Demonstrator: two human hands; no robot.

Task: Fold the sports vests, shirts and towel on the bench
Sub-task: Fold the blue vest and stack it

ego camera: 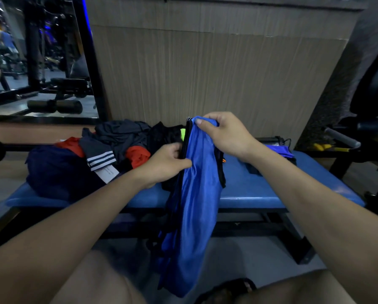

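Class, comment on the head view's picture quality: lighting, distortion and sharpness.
Head view: dim indoor light; wide-angle lens bows the bench and wall edges; blue vest and both hands reasonably sharp; the mirror at left shows dark, murky reflections, the frame corners soft.

a gym: a blue padded counter (271, 185) on a black frame, and to its upper left a mirror (41, 58) showing weight machines, benches and a foam roller pad.
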